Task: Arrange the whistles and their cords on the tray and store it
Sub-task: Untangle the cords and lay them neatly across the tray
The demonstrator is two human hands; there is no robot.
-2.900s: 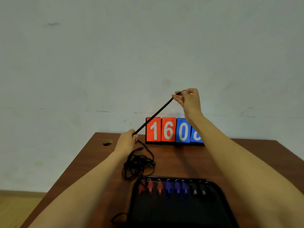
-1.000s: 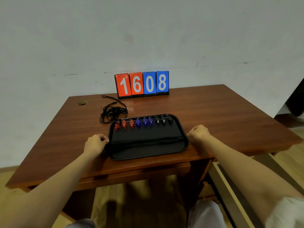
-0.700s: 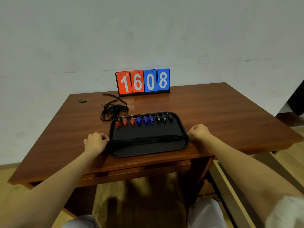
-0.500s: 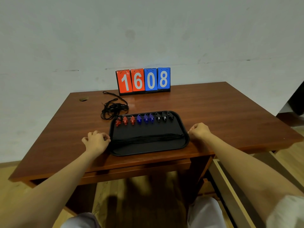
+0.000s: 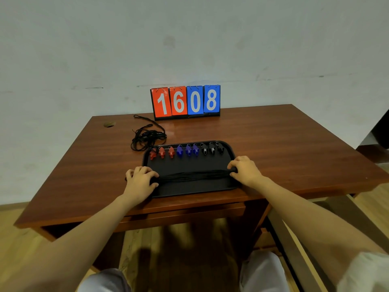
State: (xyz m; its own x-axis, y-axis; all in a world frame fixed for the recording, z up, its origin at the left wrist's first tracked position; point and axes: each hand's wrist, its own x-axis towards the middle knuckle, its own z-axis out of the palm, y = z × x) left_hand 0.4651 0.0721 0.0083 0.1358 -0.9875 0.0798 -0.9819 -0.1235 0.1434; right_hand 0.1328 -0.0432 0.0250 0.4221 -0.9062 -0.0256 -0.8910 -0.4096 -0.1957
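Observation:
A black tray sits at the table's front edge. Along its far rim stand three red whistles, three blue whistles and three black whistles. A straightened bundle of black cords lies across the tray's middle. My left hand reaches over the tray's left rim with its fingers curled on the bundle's left end. My right hand does the same over the right rim, at the right end. A loose tangle of black cords lies on the table behind the tray's left corner.
A flip scoreboard reading 1608 stands at the table's back edge against the wall. The brown wooden table has a cable hole at the back left. An open drawer or rail shows below on the right.
Both hands have moved inward from beside the tray onto its side rims and closed on the ends of the cord bundle. The tray and whistles stay in place.

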